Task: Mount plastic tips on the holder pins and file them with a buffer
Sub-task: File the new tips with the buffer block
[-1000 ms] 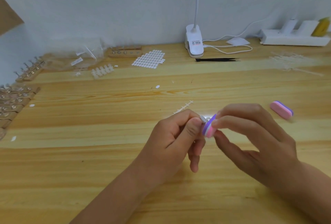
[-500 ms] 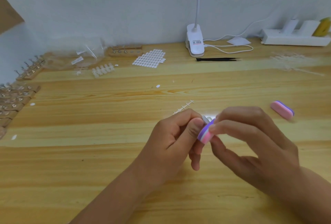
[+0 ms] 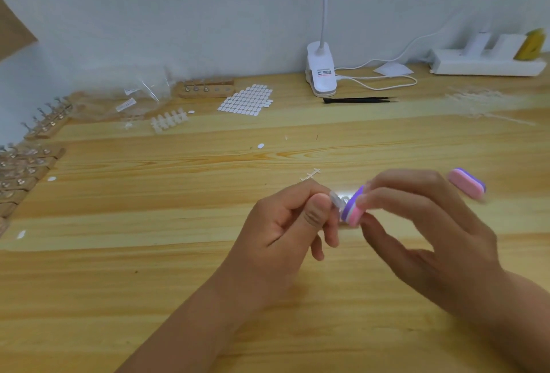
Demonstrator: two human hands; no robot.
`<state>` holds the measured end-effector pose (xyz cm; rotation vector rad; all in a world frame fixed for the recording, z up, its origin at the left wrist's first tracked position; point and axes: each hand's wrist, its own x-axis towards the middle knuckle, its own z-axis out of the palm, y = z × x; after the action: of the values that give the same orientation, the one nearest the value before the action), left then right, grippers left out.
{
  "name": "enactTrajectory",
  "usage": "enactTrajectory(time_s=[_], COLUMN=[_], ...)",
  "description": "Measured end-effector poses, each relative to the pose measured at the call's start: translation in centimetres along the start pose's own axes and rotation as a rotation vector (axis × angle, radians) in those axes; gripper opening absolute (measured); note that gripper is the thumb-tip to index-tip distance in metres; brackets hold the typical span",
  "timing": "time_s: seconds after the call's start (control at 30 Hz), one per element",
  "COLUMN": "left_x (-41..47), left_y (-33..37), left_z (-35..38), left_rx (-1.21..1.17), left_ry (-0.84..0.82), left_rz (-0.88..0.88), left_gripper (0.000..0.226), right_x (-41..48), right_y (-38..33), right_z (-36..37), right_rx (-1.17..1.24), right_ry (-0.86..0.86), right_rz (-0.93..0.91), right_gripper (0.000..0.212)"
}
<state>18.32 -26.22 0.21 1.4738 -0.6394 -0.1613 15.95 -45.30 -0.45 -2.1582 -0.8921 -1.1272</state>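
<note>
My left hand (image 3: 285,223) pinches a small clear plastic tip (image 3: 335,200) between thumb and forefinger above the middle of the wooden table (image 3: 178,253). My right hand (image 3: 416,223) pinches a pink and purple buffer block (image 3: 352,208), whose face lies against the tip. Whether the tip sits on a holder pin is hidden by my fingers. A second pink and purple buffer (image 3: 467,183) lies on the table to the right. Wooden holders with pins (image 3: 26,164) line the left edge, and another wooden holder (image 3: 205,88) stands at the back.
A strip of white plastic tips (image 3: 169,122), a sheet of white stickers (image 3: 245,101), clear bags (image 3: 131,101) and black tweezers (image 3: 357,100) lie at the back. A white clip lamp (image 3: 321,74) and a power strip (image 3: 488,64) stand by the wall. An empty tip sprue (image 3: 311,175) lies behind my hands.
My right hand has slid the buffer back and forth a little along the tip. My left hand has held nearly still.
</note>
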Motion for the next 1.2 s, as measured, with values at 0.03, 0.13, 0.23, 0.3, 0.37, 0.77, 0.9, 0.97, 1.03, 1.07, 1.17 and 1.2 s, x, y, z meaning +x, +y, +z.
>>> enactTrajectory(time_s=[0.03,0.13,0.23,0.3,0.37,0.77,0.9,0.97,1.03,1.07,1.17,1.2], left_x=[0.1,0.1,0.0,-0.1,0.0,0.2,0.1,0.0,-0.2,-0.2,-0.2,-0.2], left_y=[0.0,0.1,0.2,0.2,0.2,-0.3,-0.5,-0.5,-0.4,-0.2,0.1,0.1], left_z=[-0.1,0.2,0.3,0.1,-0.1,0.0,0.1,0.0,-0.1,-0.2,-0.1,-0.1], left_rx=[0.001,-0.002,-0.028,-0.076,-0.122,-0.132,-0.014,0.106,0.262,0.343,0.537,0.584], left_ry=[0.008,-0.008,-0.033,-0.028,-0.028,-0.079,-0.042,0.017,0.077,0.100,0.138,0.154], left_rz=[-0.008,-0.017,-0.024,-0.045,-0.066,-0.062,-0.044,-0.033,0.015,0.050,0.136,0.150], left_gripper=[0.028,0.029,0.028,0.028,0.027,0.024,0.019,0.016,0.020,0.020,0.019,0.019], right_x=[0.0,-0.2,-0.6,-0.4,-0.2,-0.4,-0.5,-0.5,-0.5,-0.6,-0.5,-0.4], right_y=[0.1,-0.8,-0.5,0.8,1.7,1.4,1.4,1.1,0.7,0.6,0.8,1.0], right_z=[0.0,0.2,0.3,0.1,-0.1,-0.2,-0.3,-0.2,-0.1,0.0,0.1,0.0], right_rx=[-0.001,0.037,0.010,-0.034,-0.044,0.000,-0.001,0.001,-0.008,-0.013,-0.032,-0.038], right_ry=[0.008,0.026,0.009,0.005,0.033,0.043,0.040,0.025,-0.005,-0.023,-0.065,-0.067], right_rz=[0.021,-0.009,-0.047,0.042,0.136,0.044,0.075,0.064,0.047,0.036,0.033,0.053], right_gripper=[0.029,0.023,0.025,0.030,0.031,0.023,0.029,0.026,0.025,0.025,0.030,0.031])
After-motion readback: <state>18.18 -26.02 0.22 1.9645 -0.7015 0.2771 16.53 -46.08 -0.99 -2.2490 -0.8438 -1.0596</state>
